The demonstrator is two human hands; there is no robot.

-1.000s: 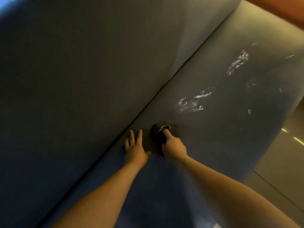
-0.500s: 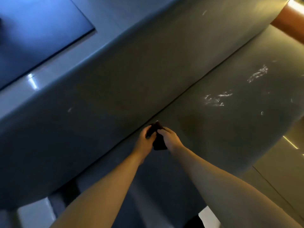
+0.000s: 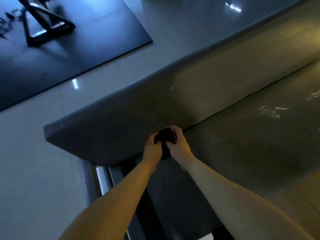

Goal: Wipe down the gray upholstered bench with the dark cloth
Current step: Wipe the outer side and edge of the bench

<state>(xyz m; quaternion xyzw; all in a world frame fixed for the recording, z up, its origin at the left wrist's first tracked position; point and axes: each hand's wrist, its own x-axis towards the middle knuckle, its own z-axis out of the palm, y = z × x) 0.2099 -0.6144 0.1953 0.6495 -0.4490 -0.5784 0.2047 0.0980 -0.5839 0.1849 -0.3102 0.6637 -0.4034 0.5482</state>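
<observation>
Head view (the only view).

1. The gray upholstered bench (image 3: 251, 153) runs diagonally from lower left to upper right. Its backrest panel (image 3: 173, 101) meets the seat along a dark seam.
2. The dark bunched cloth (image 3: 165, 137) is held between both hands, directly over the seam and near the bench's left end. A loose tail of it hangs down between the wrists. Whether it touches the upholstery cannot be determined.
3. The left hand (image 3: 152, 149) grips the left side of the cloth with its fingers curled round it. The right hand (image 3: 180, 148) grips the right side the same way.
4. Judgement: a two-handed hold on a bunched cloth suits refolding or gathering it to present a fresh face, not a wiping stroke. A stroke normally needs one hand pressing the cloth flat.
5. White streaky residue (image 3: 271, 110) lies on the seat, well to the right of the hands. A second patch sits at the right frame edge. These areas appear not yet wiped.
6. Beyond the backrest are a glossy pale tiled floor (image 3: 34, 153), a dark rectangular floor mat (image 3: 78, 54) and a blurred black metal frame (image 3: 45, 26) standing on the mat.
</observation>
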